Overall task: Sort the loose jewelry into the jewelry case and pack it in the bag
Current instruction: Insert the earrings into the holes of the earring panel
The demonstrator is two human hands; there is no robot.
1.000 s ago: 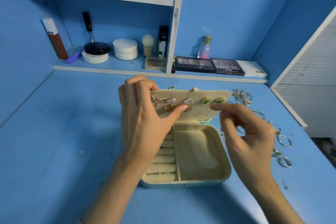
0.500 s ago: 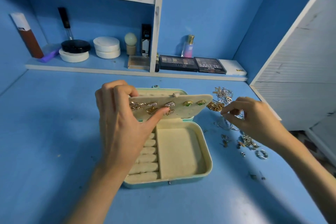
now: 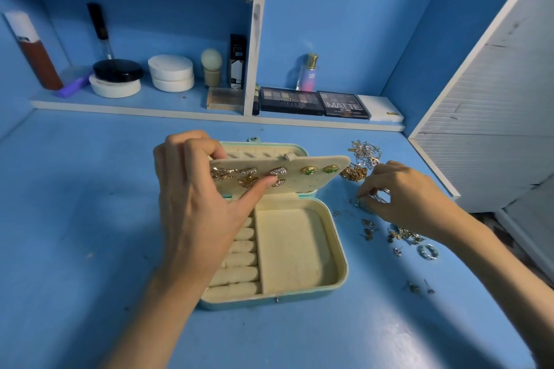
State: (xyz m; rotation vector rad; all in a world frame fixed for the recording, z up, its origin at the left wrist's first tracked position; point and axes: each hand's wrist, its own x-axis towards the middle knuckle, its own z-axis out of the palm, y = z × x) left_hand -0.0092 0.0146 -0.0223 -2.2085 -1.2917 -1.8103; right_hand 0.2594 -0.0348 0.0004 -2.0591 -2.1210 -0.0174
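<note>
Here, your left grip (image 3: 198,204) held the panel (image 3: 302,187) tilted over the open case (image 3: 340,266), thumb lying across its studs. Your right grip (image 3: 404,198) pinched a piece (image 3: 374,197) too small to name from the pile (image 3: 401,234) just beside the case on the counter (image 3: 90,219). That piece could have slipped from so fine a pinch or snagged the chains (image 3: 364,151) nearby, and a slack left hold would have dropped the panel. The case sat mid-counter, cream-lined in a pale teal shell, its ring rolls and tray bare.
</note>
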